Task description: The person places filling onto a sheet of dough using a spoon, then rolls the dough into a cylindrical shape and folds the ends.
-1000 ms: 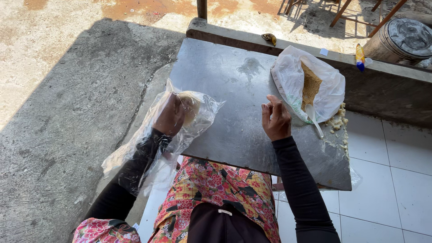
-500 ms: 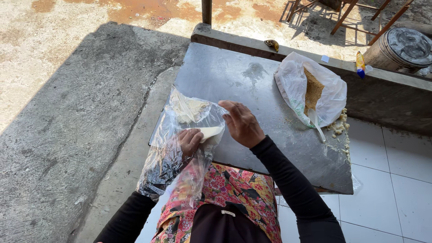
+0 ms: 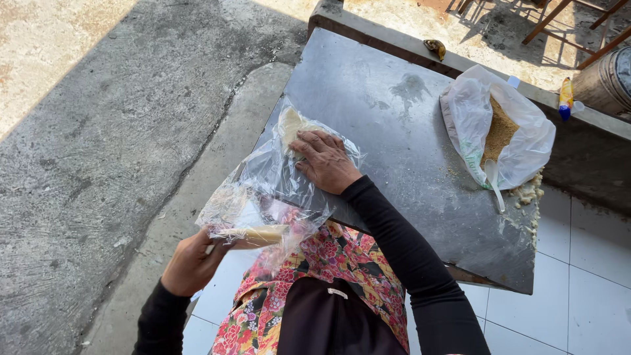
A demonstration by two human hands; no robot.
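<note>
Surface: grey metal table point(image 3: 407, 158), set on white floor tiles beside a concrete ground strip.
Clear plastic bag point(image 3: 276, 184): lies across the near left corner of the table; its far end rests on the tabletop, its near end hangs past the table edge toward the person.
Bag contents, far end: pale dough-like piece point(image 3: 290, 125) inside the bag, on the tabletop, just beyond the right hand's fingertips.
Bag contents, near end: pale flat strip point(image 3: 253, 233) inside the hanging part of the bag, off the table, level with the person's lap.
Right hand point(image 3: 325, 161): flat, palm down, fingers spread and extended, pressing on top of the bag against the table; not clasped around anything.
Left hand point(image 3: 190, 263): closed, pinching the near end of the bag and the pale strip; held off the table, below and left of the right hand.
Relation of hands to bag: the bag spans between both hands, right hand on its upper middle, left hand at its lower end.
White plastic bag point(image 3: 503, 131): open, at the far right of the table, well apart from both hands; holds brown crumbs point(image 3: 499, 131).
White spoon point(image 3: 494, 184): lies at the white bag's near edge.
Loose crumbs point(image 3: 529, 194): on the table's right edge, beside the spoon.
</note>
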